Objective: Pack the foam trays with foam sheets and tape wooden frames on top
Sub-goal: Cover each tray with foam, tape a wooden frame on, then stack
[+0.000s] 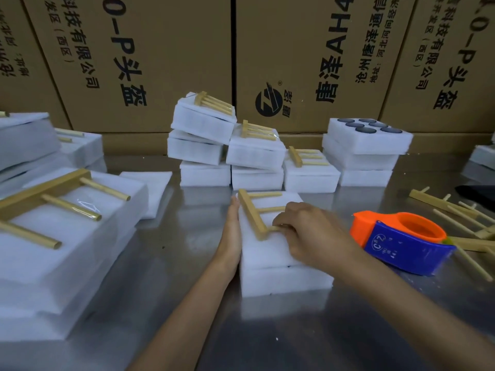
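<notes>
Head view puts the foam tray point(281, 277) at the near centre of the steel surface point(166, 263); a foam sheet point(265, 245) covers its top, so I cannot tell what lies inside; a wooden frame point(253, 214) rests on that sheet, its bar to the left and its three dowels running right. My left hand point(230, 236) lies flat and straight-fingered against the left side of the tray, gripping nothing; my right hand point(310, 231) sits on top with fingers curled round the nearest dowel, pinching the wooden frame against the sheet.

Just right of the tray stands an orange and blue tape dispenser point(401, 239) on the surface; beyond it, at the right edge, loose frames point(455, 212) lie in a heap. At the far centre, closed foam packs point(254, 153) are stacked unevenly, several with frames on top; to their right a stack of trays point(367, 151) has its top one uncovered, showing six round pockets, each holding a dark disc point(365, 129). At near left, larger-looking packs point(61, 236) carry frames under clear tape; a loose foam sheet point(152, 188) lies between them and the far stacks. Printed cardboard cartons point(160, 62) wall off the far side.
</notes>
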The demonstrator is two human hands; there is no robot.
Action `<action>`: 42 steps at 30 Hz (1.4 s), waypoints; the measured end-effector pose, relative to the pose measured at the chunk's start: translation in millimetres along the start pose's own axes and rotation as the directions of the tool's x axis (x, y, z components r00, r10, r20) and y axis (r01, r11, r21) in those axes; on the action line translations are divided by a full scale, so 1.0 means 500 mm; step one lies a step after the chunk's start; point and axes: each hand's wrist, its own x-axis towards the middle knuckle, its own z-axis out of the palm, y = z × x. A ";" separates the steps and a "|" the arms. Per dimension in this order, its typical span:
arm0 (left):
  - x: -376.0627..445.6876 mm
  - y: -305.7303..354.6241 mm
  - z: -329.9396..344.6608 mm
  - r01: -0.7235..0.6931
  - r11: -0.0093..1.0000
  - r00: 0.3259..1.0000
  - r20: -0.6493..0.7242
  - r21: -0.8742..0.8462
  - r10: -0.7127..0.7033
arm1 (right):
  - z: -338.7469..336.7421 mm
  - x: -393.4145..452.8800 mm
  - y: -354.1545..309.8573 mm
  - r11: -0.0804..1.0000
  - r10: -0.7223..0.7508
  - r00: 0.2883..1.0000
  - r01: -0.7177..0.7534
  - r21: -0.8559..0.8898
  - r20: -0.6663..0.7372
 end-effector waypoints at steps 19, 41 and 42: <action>0.020 -0.011 -0.032 -0.094 0.983 0.995 -0.010 0.155 0.097 | 0.037 -0.105 0.231 0.713 0.578 0.504 -0.694 0.098 -0.641; 0.022 0.004 -0.036 -0.026 0.988 0.996 -0.082 0.151 0.039 | 0.078 -0.025 0.290 0.674 0.593 0.352 -0.709 0.207 -0.724; 0.021 0.008 -0.033 -0.049 0.984 0.988 -0.134 0.171 0.073 | 0.076 -0.028 0.295 0.676 0.605 0.334 -0.695 0.244 -0.723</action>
